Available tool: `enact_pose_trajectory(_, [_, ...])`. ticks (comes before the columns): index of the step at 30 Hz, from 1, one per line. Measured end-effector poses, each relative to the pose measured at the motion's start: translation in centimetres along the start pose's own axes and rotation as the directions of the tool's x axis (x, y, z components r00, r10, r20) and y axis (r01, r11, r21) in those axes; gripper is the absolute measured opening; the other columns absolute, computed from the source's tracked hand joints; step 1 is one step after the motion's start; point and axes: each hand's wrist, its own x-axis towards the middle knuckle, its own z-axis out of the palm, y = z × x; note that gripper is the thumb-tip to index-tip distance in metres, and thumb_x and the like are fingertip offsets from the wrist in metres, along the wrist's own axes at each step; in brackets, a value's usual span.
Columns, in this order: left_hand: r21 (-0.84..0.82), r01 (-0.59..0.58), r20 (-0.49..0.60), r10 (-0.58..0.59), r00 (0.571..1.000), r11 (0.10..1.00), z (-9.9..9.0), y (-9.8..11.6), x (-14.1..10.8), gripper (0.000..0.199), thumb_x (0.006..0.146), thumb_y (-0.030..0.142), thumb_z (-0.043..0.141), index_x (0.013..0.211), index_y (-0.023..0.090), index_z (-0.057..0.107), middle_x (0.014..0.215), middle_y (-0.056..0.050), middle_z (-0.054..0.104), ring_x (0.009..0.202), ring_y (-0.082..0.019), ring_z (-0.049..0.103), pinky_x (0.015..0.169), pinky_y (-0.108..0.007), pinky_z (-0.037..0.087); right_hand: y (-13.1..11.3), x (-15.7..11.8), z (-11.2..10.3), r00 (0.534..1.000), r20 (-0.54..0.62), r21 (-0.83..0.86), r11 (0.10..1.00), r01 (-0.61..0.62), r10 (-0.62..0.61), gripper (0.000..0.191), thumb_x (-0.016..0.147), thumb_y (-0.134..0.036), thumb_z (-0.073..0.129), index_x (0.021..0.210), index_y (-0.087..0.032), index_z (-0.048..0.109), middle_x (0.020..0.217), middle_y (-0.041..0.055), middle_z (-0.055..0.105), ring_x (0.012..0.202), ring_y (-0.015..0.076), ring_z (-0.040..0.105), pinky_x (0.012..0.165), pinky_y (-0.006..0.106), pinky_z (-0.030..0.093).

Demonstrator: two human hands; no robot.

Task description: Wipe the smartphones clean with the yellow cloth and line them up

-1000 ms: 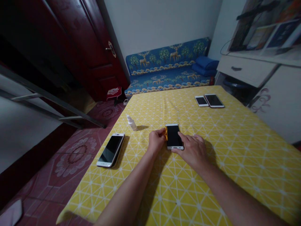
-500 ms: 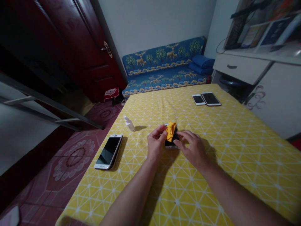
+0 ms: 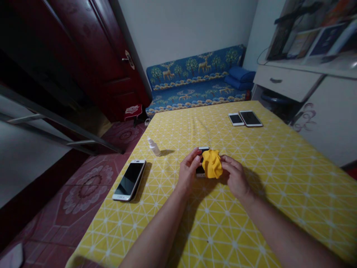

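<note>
A crumpled yellow cloth (image 3: pixel 212 164) is bunched between my two hands, over a smartphone (image 3: pixel 200 172) lying on the table. The cloth hides much of the phone's dark screen; its white top and bottom ends show. My right hand (image 3: pixel 235 175) pinches the cloth's right edge. At its left edge, the thumb and fingertips of my left hand (image 3: pixel 189 168) are closed on the cloth, partly over the phone's left side. Left of my hands stands a small white spray bottle (image 3: pixel 154 147). Nearer me on that side lies a larger white phone (image 3: pixel 129 181), its screen facing up.
A small white phone (image 3: pixel 235 119) and a larger tablet-like device (image 3: pixel 250 118) lie side by side at the table's far right. A yellow patterned tablecloth (image 3: pixel 167 230) covers the table. Beyond are a blue sofa (image 3: pixel 189 83), a white cabinet (image 3: pixel 320 111) and a red door (image 3: pixel 111 67).
The yellow cloth has shifted right and spread wider, baring more of the phone's left part. My right hand, earlier beside the cloth with fingers apart, now pinches it.
</note>
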Motion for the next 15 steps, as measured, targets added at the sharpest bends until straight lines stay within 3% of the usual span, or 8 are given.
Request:
enact_pose_trajectory(5, [-0.014, 0.154, 0.147, -0.151, 0.978, 0.988, -0.26, 0.18, -0.2, 0.067, 0.07, 0.049, 0.086, 0.126, 0.018, 0.068, 0.116, -0.014, 0.072, 0.104, -0.027, 0.068, 0.089, -0.037, 0.051, -0.63, -0.41, 0.75, 0.996, 0.008, 0.092, 0.992, -0.087, 0.086, 0.012, 0.066, -0.03, 0.069, 0.075, -0.022, 0.07, 0.069, -0.0015, 0.063, 0.061, 0.0129, 0.055, 0.055, 0.023, 0.043])
enact_pose_trajectory(8, [0.013, 0.175, 0.192, -0.174, 0.966, 0.985, -0.49, 0.37, -0.2, 0.058, 0.064, 0.041, 0.091, 0.112, 0.014, 0.073, 0.1, -0.012, 0.075, 0.085, -0.022, 0.069, 0.081, -0.033, 0.053, -0.61, -0.31, 0.8, 0.997, -0.008, 0.078, 0.995, -0.07, 0.071, 0.014, 0.067, -0.033, 0.071, 0.076, -0.022, 0.069, 0.07, -0.0018, 0.064, 0.063, 0.0133, 0.056, 0.056, 0.023, 0.044])
enact_pose_trajectory(12, [0.013, 0.202, 0.149, -0.202, 0.968, 0.979, -0.86, 0.48, -0.11, 0.043, 0.061, 0.039, 0.093, 0.087, 0.011, 0.073, 0.082, -0.01, 0.072, 0.071, -0.018, 0.066, 0.07, -0.031, 0.052, -0.34, 0.02, 0.58, 0.999, -0.049, 0.007, 1.0, -0.013, 0.013, 0.027, 0.081, -0.049, 0.068, 0.097, -0.027, 0.068, 0.087, -0.0004, 0.07, 0.077, 0.0173, 0.064, 0.065, 0.027, 0.05])
enact_pose_trajectory(15, [-0.001, 0.193, 0.125, -0.191, 0.974, 0.981, -0.86, 0.6, -0.17, 0.04, 0.06, 0.038, 0.093, 0.083, 0.013, 0.072, 0.077, -0.007, 0.071, 0.066, -0.016, 0.064, 0.067, -0.029, 0.051, -0.28, 0.14, 0.56, 1.0, 0.014, -0.094, 0.996, -0.005, 0.006, 0.042, 0.075, -0.052, 0.076, 0.109, -0.03, 0.062, 0.097, 0.0011, 0.073, 0.08, 0.0205, 0.067, 0.071, 0.032, 0.054])
